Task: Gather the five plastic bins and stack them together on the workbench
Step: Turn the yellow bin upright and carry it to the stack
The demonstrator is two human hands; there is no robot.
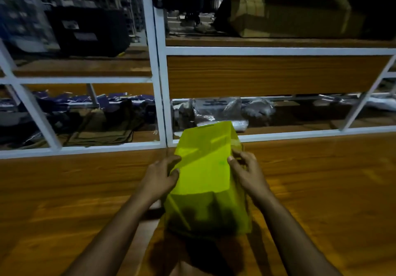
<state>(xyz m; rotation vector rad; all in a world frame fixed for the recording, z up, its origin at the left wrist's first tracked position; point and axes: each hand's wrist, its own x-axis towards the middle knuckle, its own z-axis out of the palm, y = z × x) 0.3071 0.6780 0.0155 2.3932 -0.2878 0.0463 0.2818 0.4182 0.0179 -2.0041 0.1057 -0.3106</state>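
Observation:
A bright yellow-green plastic bin [205,175] stands out in the middle of the view, over the wooden workbench [321,190]. It looks like more than one bin nested together, but blur hides the count. My left hand [159,179] presses against its left side. My right hand [246,170] grips its right side near the top edge. Whether the bin rests on the bench or hangs just above it I cannot tell. No other bins are visible.
Behind the bench rises a white metal shelf frame [159,82] with wooden boards. Its lower shelves hold plastic-wrapped packages [225,110], dark blue items [75,102] and folded cloth. A black case [87,31] and cardboard box [289,18] sit higher up.

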